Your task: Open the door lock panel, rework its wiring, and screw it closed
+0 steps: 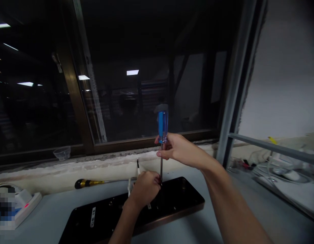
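A screwdriver [162,126] with a clear blue handle stands upright over a long black panel [177,200]. My right hand [173,147] is closed around it just below the handle, at the top of the metal shaft. Down at the panel, my left hand [146,186] has its fingers pinched together beside the lower shaft and tip; what they hold, if anything, is hidden. The panel has a metallic brown side edge and a white label [93,217] reading CE 18. A thin dark-tipped white piece [138,166] sticks up behind my left hand.
Behind the panel lies a yellow and black screwdriver [89,183]. A white power strip [28,206] is at the left, and a clear plastic cup [62,153] sits on the window ledge. A grey metal frame [233,112] rises at right, with tangled white cables [279,169] beyond it.
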`<act>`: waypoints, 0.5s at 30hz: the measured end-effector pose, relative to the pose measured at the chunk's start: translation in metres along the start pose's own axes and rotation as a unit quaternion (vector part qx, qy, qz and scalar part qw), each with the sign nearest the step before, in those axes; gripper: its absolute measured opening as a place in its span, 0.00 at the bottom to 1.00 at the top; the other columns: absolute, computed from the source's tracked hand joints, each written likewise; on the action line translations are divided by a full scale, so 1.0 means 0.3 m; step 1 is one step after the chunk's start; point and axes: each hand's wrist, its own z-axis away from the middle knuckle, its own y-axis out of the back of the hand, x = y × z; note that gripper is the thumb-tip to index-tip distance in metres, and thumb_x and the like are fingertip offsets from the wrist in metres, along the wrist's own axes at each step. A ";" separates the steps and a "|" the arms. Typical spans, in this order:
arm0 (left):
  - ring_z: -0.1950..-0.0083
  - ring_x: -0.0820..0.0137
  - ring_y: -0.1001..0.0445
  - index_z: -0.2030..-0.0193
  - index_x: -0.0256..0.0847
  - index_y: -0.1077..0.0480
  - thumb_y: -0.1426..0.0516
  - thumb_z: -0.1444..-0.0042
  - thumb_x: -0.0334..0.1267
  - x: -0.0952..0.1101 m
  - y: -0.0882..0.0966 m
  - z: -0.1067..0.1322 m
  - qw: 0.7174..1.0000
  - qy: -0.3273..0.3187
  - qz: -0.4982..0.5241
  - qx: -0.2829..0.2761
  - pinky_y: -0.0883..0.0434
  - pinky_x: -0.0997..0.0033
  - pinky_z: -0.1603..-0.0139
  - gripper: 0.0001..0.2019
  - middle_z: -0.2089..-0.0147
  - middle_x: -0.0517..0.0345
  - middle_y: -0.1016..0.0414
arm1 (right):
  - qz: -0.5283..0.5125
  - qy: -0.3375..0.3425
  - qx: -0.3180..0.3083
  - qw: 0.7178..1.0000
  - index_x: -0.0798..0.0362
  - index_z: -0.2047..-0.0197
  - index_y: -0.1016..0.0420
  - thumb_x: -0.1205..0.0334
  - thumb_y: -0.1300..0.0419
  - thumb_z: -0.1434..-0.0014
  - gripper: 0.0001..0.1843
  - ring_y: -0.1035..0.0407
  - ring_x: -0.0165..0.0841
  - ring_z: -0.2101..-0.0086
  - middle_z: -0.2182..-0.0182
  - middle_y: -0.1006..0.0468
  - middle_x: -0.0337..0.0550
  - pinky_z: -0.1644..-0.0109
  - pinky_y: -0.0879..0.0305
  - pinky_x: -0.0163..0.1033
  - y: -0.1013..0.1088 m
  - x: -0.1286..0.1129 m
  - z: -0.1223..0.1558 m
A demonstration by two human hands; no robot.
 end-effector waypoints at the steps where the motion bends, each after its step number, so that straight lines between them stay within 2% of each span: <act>1: 0.67 0.69 0.29 0.69 0.39 0.26 0.50 0.57 0.27 0.005 0.000 0.002 1.000 0.005 -0.007 0.000 0.36 0.75 0.67 0.13 0.71 0.58 0.24 | -0.001 -0.002 -0.002 1.000 0.55 0.63 0.36 0.64 0.42 0.53 0.12 0.35 0.29 0.76 0.78 0.31 0.36 0.73 0.41 0.33 0.000 -0.002 0.000; 4: 0.65 0.68 0.29 0.69 0.41 0.25 0.48 0.54 0.31 0.020 0.000 0.006 1.000 0.014 -0.021 0.012 0.37 0.74 0.66 0.10 0.71 0.57 0.24 | 0.007 -0.007 -0.003 1.000 0.55 0.63 0.36 0.64 0.42 0.53 0.13 0.35 0.29 0.76 0.78 0.31 0.36 0.73 0.41 0.33 -0.001 -0.006 -0.001; 7: 0.64 0.67 0.29 0.72 0.41 0.25 0.48 0.54 0.31 0.024 -0.002 0.008 0.998 0.020 -0.046 0.026 0.38 0.73 0.64 0.09 0.71 0.56 0.24 | 0.014 -0.008 0.002 1.000 0.55 0.63 0.35 0.63 0.42 0.53 0.12 0.35 0.29 0.76 0.78 0.30 0.37 0.73 0.41 0.33 0.002 -0.003 0.001; 12: 0.62 0.66 0.29 0.68 0.43 0.25 0.48 0.53 0.31 0.007 -0.016 0.003 0.997 0.030 -0.064 0.026 0.38 0.72 0.62 0.10 0.67 0.56 0.23 | 0.001 -0.011 0.017 1.000 0.55 0.63 0.36 0.63 0.42 0.53 0.12 0.34 0.29 0.75 0.78 0.29 0.37 0.72 0.40 0.33 0.020 -0.001 0.014; 15: 0.61 0.65 0.29 0.68 0.42 0.25 0.49 0.50 0.33 0.008 0.004 0.000 0.995 0.016 -0.094 0.032 0.38 0.70 0.61 0.10 0.66 0.55 0.23 | -0.007 -0.017 0.028 0.999 0.55 0.62 0.36 0.62 0.42 0.52 0.13 0.33 0.30 0.75 0.78 0.29 0.37 0.72 0.39 0.33 0.038 -0.008 0.026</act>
